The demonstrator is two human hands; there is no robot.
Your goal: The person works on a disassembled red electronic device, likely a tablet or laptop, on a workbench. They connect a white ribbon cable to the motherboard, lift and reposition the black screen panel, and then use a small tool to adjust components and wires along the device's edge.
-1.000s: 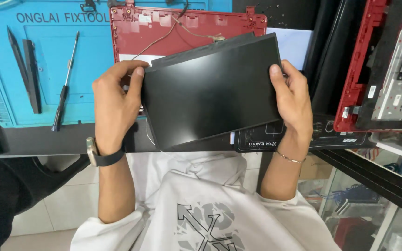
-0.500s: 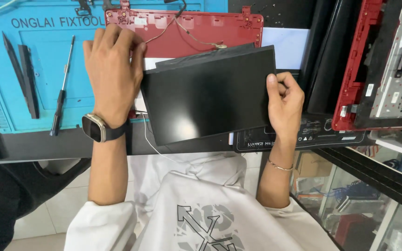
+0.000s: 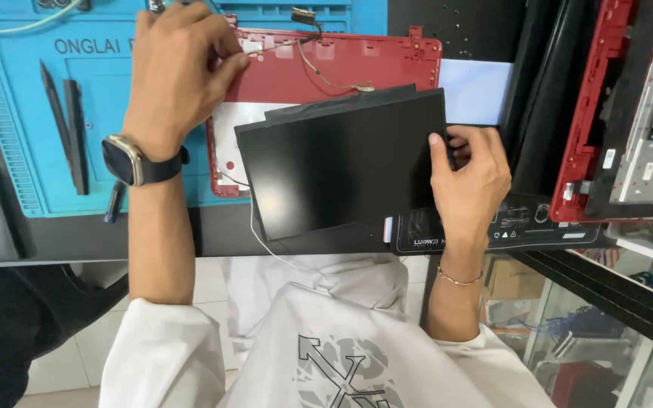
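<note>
Over the red laptop lid on the bench, we note the black display panel lying tilted, its long axis running left to right with the right end raised toward the far side, overlapping the lid's near edge. Our right hand pinches the panel's right short edge, thumb on top and fingers curled beneath. Our left hand is off the panel, fingers loosely curled over the lid's top-left corner beside the blue work mat; so the right hand alone bears it.

Blue repair mat on bench; two black pry tools on mat; red laptop base chassis at right; white paper sheet; cardboard box below
</note>
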